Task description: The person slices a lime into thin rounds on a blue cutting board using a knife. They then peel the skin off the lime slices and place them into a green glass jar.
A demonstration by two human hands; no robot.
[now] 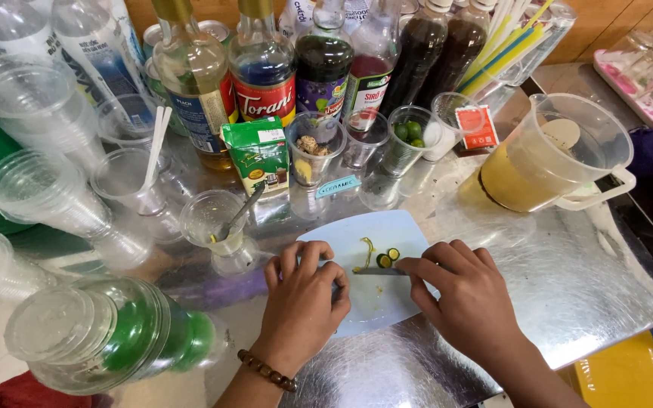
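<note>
Green lime pieces point(384, 259) on the white plate point(410, 230) under my knife point(379, 271), right hand point(459, 291) fingers clamped on it, left hand point(304, 302) curled beside: blade could slip toward those fingertips.

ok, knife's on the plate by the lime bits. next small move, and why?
Probably press the knife down through the small green lime piece. The right hand holds the blade against it, the left hand rests on the white plate, and one cut slice and a peel strip already lie beside it.
</note>
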